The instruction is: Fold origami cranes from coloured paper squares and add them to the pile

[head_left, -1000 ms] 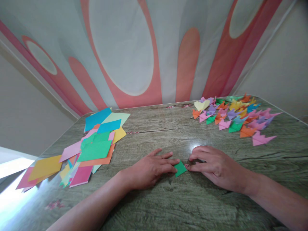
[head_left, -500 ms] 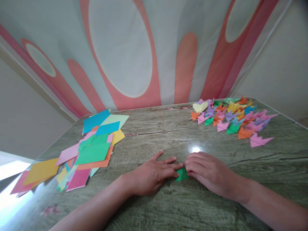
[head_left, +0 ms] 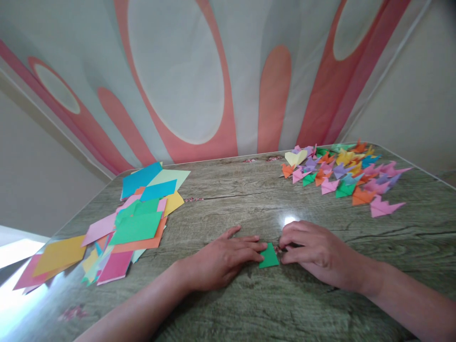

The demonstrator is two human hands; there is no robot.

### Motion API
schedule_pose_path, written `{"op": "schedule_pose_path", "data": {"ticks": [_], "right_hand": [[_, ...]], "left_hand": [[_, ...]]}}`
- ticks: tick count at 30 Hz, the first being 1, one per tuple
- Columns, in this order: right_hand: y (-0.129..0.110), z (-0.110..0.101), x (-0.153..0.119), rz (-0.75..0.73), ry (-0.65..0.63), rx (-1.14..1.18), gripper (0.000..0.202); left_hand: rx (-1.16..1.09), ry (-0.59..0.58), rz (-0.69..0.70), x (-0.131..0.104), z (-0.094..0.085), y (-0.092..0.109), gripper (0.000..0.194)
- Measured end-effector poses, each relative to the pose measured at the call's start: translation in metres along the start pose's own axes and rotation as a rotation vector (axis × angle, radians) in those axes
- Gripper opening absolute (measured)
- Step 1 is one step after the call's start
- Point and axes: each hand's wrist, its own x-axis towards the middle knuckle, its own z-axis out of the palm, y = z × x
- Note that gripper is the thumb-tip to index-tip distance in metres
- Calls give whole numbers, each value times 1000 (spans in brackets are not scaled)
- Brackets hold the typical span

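Observation:
A small folded green paper (head_left: 269, 255) lies on the wood-grain table (head_left: 228, 204), near the middle. My left hand (head_left: 228, 259) is flat with its fingers apart, the fingertips resting on the paper's left edge. Just right of the paper, my right hand (head_left: 313, 251) is curled, thumb and fingers slightly parted, with nothing visible between them and a narrow gap to the paper.
Loose coloured sheets, among them a green one (head_left: 137, 228) and a mustard one (head_left: 60, 254), are spread at the left. Several folded paper birds (head_left: 345, 171) are grouped at the back right. A patterned cloth (head_left: 245, 95) hangs behind the table.
My right hand has let go of the green paper and moved a little to the right, so more of the paper shows. My left hand has stayed almost in place.

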Motion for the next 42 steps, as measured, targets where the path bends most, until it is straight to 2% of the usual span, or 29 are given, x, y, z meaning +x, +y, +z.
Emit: {"op": "schedule_pose_path", "data": {"ticks": [6,12,16,19,25,35,42], "right_hand": [[-4,3,2,-13,-18,-9,25],[-5,15,3,109,32,-18,12],[-2,14,2,54,41,-5,16],[0,9,2,59,18,15,18],[3,5,4,125,-16,74,16],[4,13,6,312,19,176,16],[1,13,9,345,16,160,20]], "left_hand": [[11,-43,-19,0,0,1,51],[63,-39,-19,6,3,6,50],[103,-79,-23,7,5,9,55],[130,-66,-26,7,6,13,53],[116,-54,-10,6,4,21,51],[121,-56,19,6,2,20,60],[145,-54,30,5,3,18,59]]}}
